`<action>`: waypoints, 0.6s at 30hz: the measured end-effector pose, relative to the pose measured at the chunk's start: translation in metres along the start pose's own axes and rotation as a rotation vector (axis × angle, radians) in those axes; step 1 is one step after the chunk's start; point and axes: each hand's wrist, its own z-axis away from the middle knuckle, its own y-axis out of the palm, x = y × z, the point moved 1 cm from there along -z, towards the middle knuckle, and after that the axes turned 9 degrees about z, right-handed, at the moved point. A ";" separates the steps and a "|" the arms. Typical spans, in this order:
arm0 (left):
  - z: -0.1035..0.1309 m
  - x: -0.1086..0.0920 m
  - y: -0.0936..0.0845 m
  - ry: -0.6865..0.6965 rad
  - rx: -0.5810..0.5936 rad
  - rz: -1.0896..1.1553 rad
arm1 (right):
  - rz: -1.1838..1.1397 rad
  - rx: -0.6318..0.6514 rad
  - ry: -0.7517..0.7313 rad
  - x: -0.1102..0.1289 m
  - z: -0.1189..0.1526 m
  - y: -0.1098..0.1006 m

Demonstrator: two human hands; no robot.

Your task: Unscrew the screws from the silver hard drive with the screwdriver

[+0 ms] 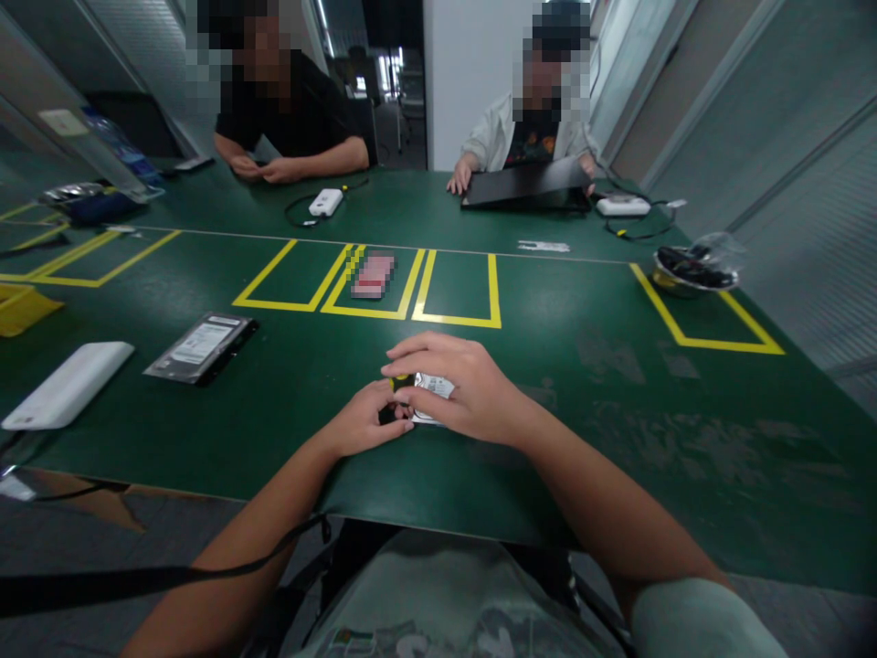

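Observation:
A hard drive with a white label (433, 386) lies on the green table in front of me, largely covered by my hands. My left hand (363, 419) holds its left side, with the thumb along the near edge. Over the drive arches my right hand (472, 388), its thumb and fingers curled around a small black-and-yellow object (401, 382). That object looks like a tool handle, but most of it is hidden. To the left, a second hard drive (202, 345) lies label up on the table, apart from both hands.
A white power bank (68, 384) with a cable lies at left. Yellow tape outlines (456, 321) mark the table; a pinkish-red item (374, 274) sits inside one. A bowl of dark items (695, 270) stands at right. Two people sit opposite, one holding a dark panel (527, 185).

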 end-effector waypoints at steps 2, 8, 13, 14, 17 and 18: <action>0.000 0.000 0.000 -0.026 -0.004 -0.025 | 0.003 -0.044 0.012 -0.001 0.000 0.002; 0.001 0.002 0.001 -0.043 0.008 -0.034 | -0.021 -0.046 0.007 -0.004 0.000 0.003; 0.001 0.005 0.001 -0.052 0.014 -0.016 | -0.037 -0.024 0.017 -0.003 0.000 0.001; 0.001 0.005 0.001 -0.044 0.012 -0.017 | -0.035 -0.024 0.018 -0.003 0.000 0.002; 0.000 0.005 0.001 -0.028 0.006 -0.019 | -0.046 -0.046 -0.004 -0.004 0.001 0.003; 0.000 0.004 0.001 -0.033 0.005 -0.020 | -0.046 -0.062 -0.010 -0.004 0.001 0.004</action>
